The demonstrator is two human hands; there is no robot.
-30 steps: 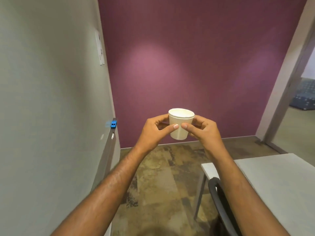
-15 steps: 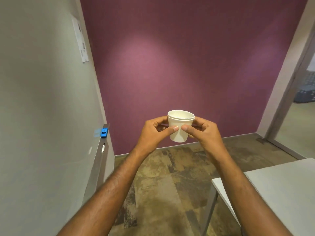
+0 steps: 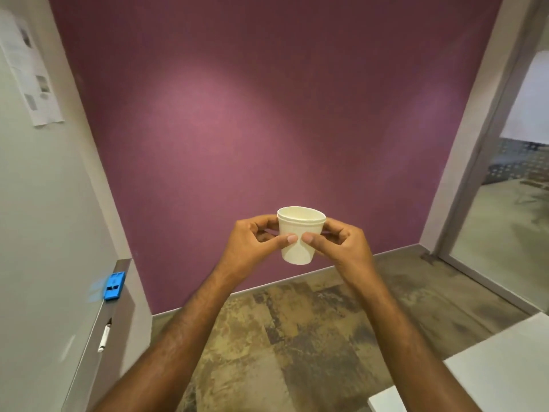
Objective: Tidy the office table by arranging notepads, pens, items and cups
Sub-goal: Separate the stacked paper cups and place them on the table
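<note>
Both hands gripping cup (image 3: 300,236) upright in air, off counter (image 3: 502,373): left grip (image 3: 252,248) and right grip (image 3: 341,248) pinching sides. Counter corner showing bottom right, bare there; progress unclear, cup placement likely pending.

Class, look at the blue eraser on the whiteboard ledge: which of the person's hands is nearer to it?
Left. The left hand grips the paper cup on the side toward the blue eraser; the right hand grips the cup's far side, further from it.
</note>
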